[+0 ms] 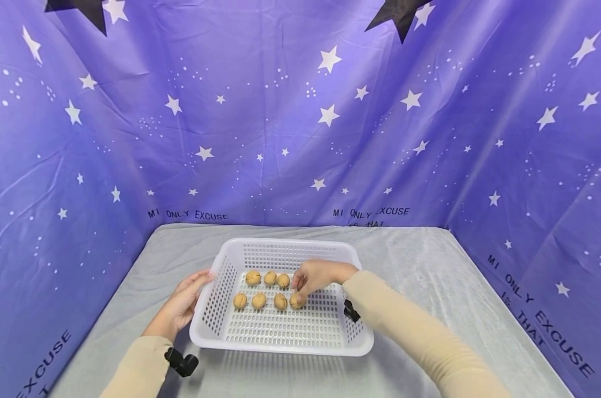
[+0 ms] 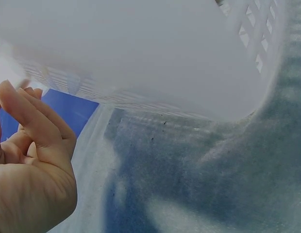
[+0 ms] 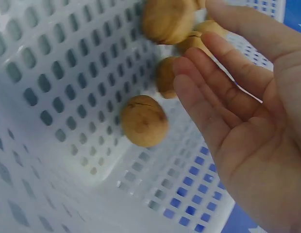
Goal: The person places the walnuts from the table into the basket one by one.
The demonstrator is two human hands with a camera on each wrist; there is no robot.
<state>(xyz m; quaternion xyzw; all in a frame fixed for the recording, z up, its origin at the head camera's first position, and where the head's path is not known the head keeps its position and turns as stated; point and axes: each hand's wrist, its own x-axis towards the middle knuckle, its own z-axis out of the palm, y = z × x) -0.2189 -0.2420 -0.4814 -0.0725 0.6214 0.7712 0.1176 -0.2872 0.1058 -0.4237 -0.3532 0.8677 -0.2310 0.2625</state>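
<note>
A white plastic basket (image 1: 300, 350) with a perforated floor and sides stands on the table. My left hand (image 1: 185, 301) grips its left rim, thumb on top; the left wrist view shows that hand (image 2: 39, 141) beside the outer wall. Inside the basket, several walnuts lie in two rows, including a back-row walnut (image 1: 253, 277) and a front-row walnut (image 1: 258, 300). My right hand (image 1: 317, 275) reaches in over the right end of the rows, its thumb overlapping the last front walnut (image 1: 296, 301). In the right wrist view its fingers (image 3: 228, 92) are loosely bent around nothing, beside a walnut (image 3: 143, 121).
A grey cloth (image 1: 405, 254) covers the table under the basket. Purple curtains (image 1: 290, 110) with stars and lettering hang behind and along both sides. Each wrist carries a black camera mount (image 1: 181, 362). The right sleeve (image 1: 405, 326) passes over the basket's right rim.
</note>
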